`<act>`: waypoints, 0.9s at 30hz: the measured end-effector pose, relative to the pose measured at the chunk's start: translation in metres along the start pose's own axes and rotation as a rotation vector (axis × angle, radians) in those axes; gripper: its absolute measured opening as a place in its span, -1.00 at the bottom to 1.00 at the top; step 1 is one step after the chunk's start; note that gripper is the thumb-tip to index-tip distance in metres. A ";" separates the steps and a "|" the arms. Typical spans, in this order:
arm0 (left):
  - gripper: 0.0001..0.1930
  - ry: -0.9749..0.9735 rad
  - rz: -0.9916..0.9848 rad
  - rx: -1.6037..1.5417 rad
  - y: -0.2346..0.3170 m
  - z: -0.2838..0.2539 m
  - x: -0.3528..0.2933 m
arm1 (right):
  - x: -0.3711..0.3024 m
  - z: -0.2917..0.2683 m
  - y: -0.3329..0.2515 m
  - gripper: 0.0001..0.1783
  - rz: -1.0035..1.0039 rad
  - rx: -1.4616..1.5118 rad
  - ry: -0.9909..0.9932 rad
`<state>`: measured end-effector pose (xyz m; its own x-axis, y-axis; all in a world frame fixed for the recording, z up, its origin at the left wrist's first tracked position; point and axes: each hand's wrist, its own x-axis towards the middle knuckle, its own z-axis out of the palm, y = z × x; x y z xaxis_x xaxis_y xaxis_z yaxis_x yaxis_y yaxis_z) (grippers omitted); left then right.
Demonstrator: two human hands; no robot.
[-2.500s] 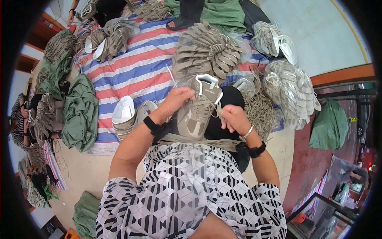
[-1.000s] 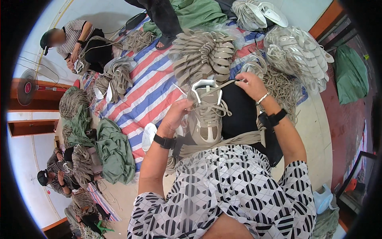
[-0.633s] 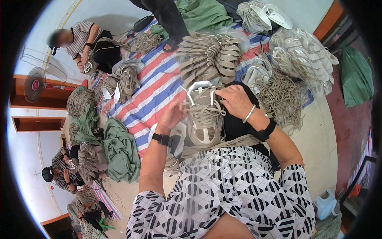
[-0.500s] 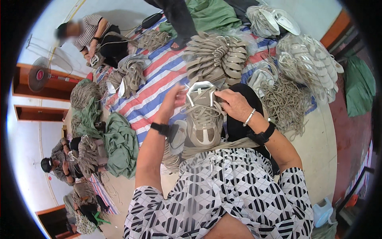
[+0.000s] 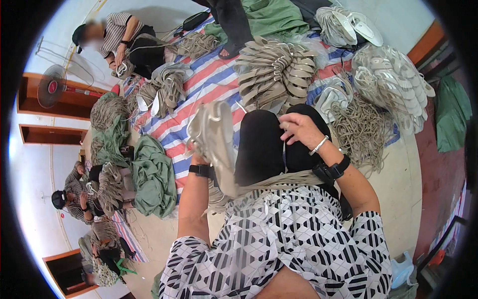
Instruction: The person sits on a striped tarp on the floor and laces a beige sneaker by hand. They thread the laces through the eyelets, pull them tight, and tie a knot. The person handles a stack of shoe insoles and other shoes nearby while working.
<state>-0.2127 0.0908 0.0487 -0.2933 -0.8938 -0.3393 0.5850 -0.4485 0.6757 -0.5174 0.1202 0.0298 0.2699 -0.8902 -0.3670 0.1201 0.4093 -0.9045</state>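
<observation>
A red, white and blue striped sheet (image 5: 211, 77) covered part of the pale floor (image 5: 396, 182), spreading beyond the grip of the left hand (image 5: 198, 159). Ahead and right of that grip, a fanned pile of taupe shoe pieces (image 5: 276, 74) lay on it; farther right sat a lace tangle (image 5: 363, 132) and plastic-wrapped shoes (image 5: 391, 87). Ahead and left of the grip were bunched shoes (image 5: 167, 89), and nearer, leftward, a crumpled green cloth (image 5: 153, 179) at the sheet's edge.

short-sleeved shirt (image 5: 298, 219): white, black geometric print, solid and striped blocks, thin criss-cross lines | trousers (image 5: 256, 149): plain black | left wristband (image 5: 198, 170): black | right wristband (image 5: 343, 165): black, boxy dark housing (image 5: 324, 174) | bangle (image 5: 318, 145): slim, silvery, right wrist
</observation>
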 end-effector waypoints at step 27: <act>-0.58 0.504 -0.301 1.966 -0.108 -0.241 -0.031 | -0.007 -0.064 -0.006 -0.62 0.188 0.775 0.102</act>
<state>-0.0847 0.1668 -0.1715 0.1873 -0.8828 -0.4309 -0.9606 -0.2562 0.1074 -0.5812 0.1110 0.0243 0.2671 -0.7912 -0.5501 0.7208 0.5429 -0.4309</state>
